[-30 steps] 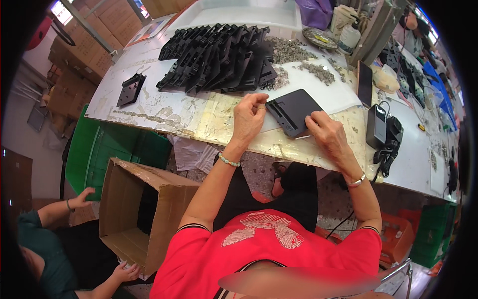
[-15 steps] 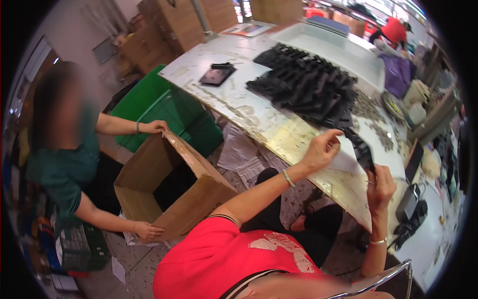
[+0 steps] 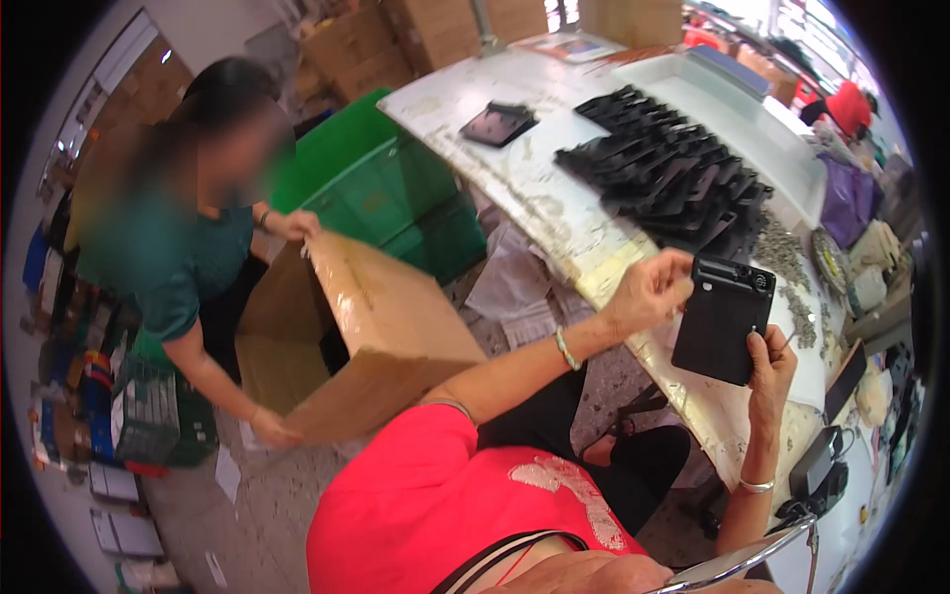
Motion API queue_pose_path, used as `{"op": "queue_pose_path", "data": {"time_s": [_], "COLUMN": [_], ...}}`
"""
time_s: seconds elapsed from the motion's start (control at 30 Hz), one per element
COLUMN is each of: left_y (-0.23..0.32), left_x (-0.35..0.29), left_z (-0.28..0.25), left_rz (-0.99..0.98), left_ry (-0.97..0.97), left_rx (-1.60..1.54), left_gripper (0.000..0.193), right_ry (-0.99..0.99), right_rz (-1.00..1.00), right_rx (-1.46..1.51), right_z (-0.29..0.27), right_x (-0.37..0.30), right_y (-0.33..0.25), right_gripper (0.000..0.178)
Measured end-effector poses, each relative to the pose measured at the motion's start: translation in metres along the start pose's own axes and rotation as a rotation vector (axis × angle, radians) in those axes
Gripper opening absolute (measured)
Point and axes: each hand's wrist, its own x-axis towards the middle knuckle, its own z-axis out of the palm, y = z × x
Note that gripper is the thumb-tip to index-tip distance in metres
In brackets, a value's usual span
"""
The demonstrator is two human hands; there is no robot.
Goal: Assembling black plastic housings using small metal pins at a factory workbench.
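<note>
My right hand (image 3: 770, 368) grips a flat black plastic panel (image 3: 722, 322) by its lower right edge, thumb on the face. The panel is held up over the table's near edge. Its broad face shows, with a recessed strip and a round detail along the top. My left hand (image 3: 648, 292) is at the panel's upper left edge, fingertips pinched together. Whether they touch the panel or hold something tiny cannot be made out. Beyond it, a pile of similar black plastic parts (image 3: 683, 178) lies on the white table (image 3: 534, 193).
Many small metal pieces (image 3: 787, 257) lie right of the pile. A white tray (image 3: 727, 119) stands behind it, and another dark panel (image 3: 498, 125) lies far left. To my left, a co-worker holds an open cardboard box (image 3: 396, 297) beside green bins (image 3: 381, 193).
The panel has turned from nearly edge-on to showing its broad face. The co-worker has leaned in and tipped the cardboard box. The view has shifted a little.
</note>
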Motion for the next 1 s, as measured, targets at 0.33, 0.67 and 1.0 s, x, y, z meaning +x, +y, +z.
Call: {"op": "queue_pose_path", "data": {"time_s": [0.33,0.67,1.0], "left_y": [0.024,0.006,0.019], "left_x": [-0.057,-0.063,-0.043], "left_z": [0.027,-0.01,-0.014], "left_rz": [0.296,0.035,0.396], "left_ry": [0.258,0.13,-0.278], "left_rx": [0.381,0.183,0.571], "left_gripper": [0.009,0.024,0.037], "right_ry": [-0.159,-0.259,-0.485], "right_rz": [-0.006,0.191,0.444], "right_rx": [0.015,-0.073,0.141], "right_z": [-0.023,-0.017,-0.003], "right_x": [-0.006,-0.005,-0.006], "right_y": [0.02,0.031,-0.005], "right_gripper": [0.022,0.017,0.021]}}
